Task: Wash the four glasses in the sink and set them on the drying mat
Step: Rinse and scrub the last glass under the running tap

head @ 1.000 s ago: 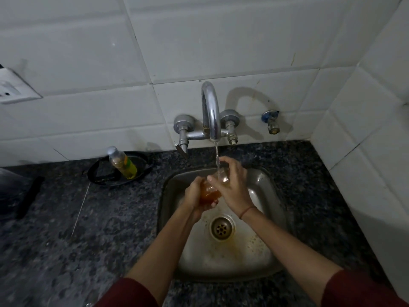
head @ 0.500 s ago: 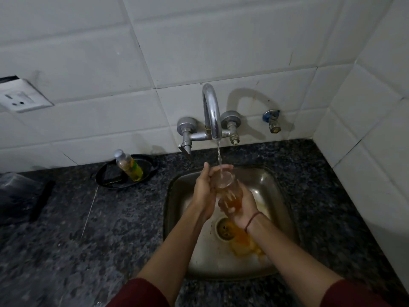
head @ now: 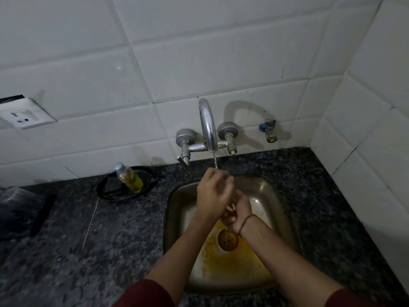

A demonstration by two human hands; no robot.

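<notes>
1. Glass (head: 233, 201) sits over the sink (head: 272, 191), under the tap's (head: 208, 125) stream, nearly hidden between your hands.
2. Your left hand (head: 212, 193), flat beside it half a second ago, now curls over its top.
3. Your right hand (head: 240, 212) grips its base.

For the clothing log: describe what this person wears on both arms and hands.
The left sleeve and right sleeve are dark red and leave the forearms bare. A thin reddish thread bracelet circles the right wrist. The left hand and right hand are ungloved; no watch shows.
</notes>
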